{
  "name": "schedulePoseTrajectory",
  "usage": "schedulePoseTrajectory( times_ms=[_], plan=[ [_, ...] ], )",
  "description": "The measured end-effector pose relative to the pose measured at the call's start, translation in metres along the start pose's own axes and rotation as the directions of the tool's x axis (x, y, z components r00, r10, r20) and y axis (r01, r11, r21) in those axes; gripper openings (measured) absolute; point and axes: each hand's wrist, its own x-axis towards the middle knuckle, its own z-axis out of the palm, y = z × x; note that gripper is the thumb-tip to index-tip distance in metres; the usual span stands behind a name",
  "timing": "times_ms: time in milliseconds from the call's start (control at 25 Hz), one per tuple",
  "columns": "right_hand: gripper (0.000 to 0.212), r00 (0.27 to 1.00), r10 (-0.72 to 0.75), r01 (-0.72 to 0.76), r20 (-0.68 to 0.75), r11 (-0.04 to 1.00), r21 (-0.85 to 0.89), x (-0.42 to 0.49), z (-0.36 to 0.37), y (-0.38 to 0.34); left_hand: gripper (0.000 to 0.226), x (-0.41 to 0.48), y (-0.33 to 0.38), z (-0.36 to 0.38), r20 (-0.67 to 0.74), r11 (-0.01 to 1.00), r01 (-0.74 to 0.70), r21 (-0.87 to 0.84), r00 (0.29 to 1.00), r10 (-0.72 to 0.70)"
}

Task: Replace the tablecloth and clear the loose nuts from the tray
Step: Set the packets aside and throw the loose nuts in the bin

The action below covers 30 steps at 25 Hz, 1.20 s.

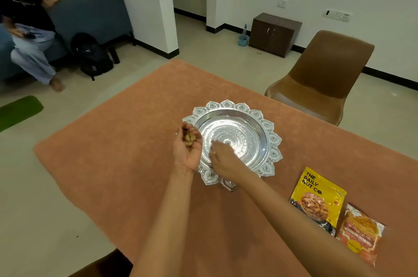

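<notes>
Tray (272, 138) sits mid-counter on orange tablecloth (113, 152). I see left grip (187, 147) palm-up at its left rim, cupped round nuts (188, 137); right grip (220, 156) inside it, fingers blurred, can't tell its state.

The yellow packet (317, 199) on the tablecloth (135, 140) carried the words "THE DAILY NUT CO." in black letters. The print on the orange packet (359, 233) beside it was too blurred to read.
</notes>
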Motion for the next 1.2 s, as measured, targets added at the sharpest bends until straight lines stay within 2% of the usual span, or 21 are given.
schedulePoseTrajectory(
  times_ms=[80,160,280,400,480,560,600,720,800,880,1040,1120,1160,1200],
  plan=[
    [0.068,0.994,-0.109,0.110,0.021,0.992,-0.062,-0.007,0.013,-0.001,0.035,0.001,-0.003,-0.001,-0.013,0.999,0.014,0.044,1.000,-0.013],
    [0.068,0.984,-0.175,0.175,0.009,0.979,-0.102,-0.015,0.019,0.004,0.030,0.004,-0.006,-0.002,-0.023,0.997,0.016,0.078,1.000,-0.015],
    [0.073,0.942,-0.300,0.282,-0.149,0.950,-0.132,-0.030,0.017,0.012,0.029,0.007,-0.006,0.000,-0.017,0.995,-0.006,0.096,1.000,0.008],
    [0.056,0.914,-0.311,0.268,-0.261,0.945,-0.189,-0.040,0.021,0.018,0.029,0.008,-0.007,0.000,-0.022,0.989,-0.020,0.149,0.999,0.023],
    [0.037,0.915,-0.240,0.187,-0.325,0.965,-0.184,-0.040,0.023,0.019,0.029,0.008,-0.009,0.000,-0.034,0.978,-0.022,0.205,0.999,0.029],
    [0.029,0.937,-0.119,0.102,-0.330,0.992,-0.070,-0.037,0.021,0.018,0.029,0.010,-0.010,0.000,-0.045,0.969,-0.024,0.245,0.998,0.036],
    [0.029,0.945,-0.086,0.083,-0.316,0.996,-0.022,-0.036,0.022,0.019,0.029,0.010,-0.009,0.000,-0.051,0.967,-0.024,0.253,0.998,0.038],
    [0.033,0.953,-0.116,0.121,-0.279,0.993,-0.001,-0.030,0.013,0.015,0.028,0.012,-0.008,0.001,-0.053,0.966,-0.017,0.258,0.998,0.031],
    [0.042,0.985,-0.022,0.029,-0.172,0.999,0.043,-0.022,0.003,0.015,0.028,0.011,-0.009,0.001,-0.052,0.966,-0.020,0.258,0.998,0.035],
    [0.050,0.989,0.031,-0.036,-0.143,0.999,-0.036,-0.016,-0.002,0.015,0.028,0.011,-0.009,0.001,-0.049,0.967,-0.025,0.255,0.998,0.039],
    [0.043,0.990,0.083,-0.097,-0.114,0.988,-0.124,-0.005,-0.002,0.017,0.028,0.010,-0.011,0.002,-0.049,0.965,-0.027,0.262,0.998,0.041],
    [0.043,0.986,0.164,-0.165,-0.030,0.986,-0.010,0.000,-0.012,0.015,0.027,0.009,-0.012,0.003,-0.062,0.958,-0.022,0.285,0.997,0.042],
    [0.045,0.973,0.231,-0.231,0.009,0.967,0.110,0.003,-0.021,0.016,0.027,0.008,-0.012,0.003,-0.069,0.951,-0.008,0.309,0.997,0.031],
    [0.047,0.948,0.314,-0.312,0.043,0.902,0.297,0.005,-0.031,0.018,0.027,0.008,-0.012,0.004,-0.077,0.939,0.012,0.344,0.997,0.015]
  ],
)
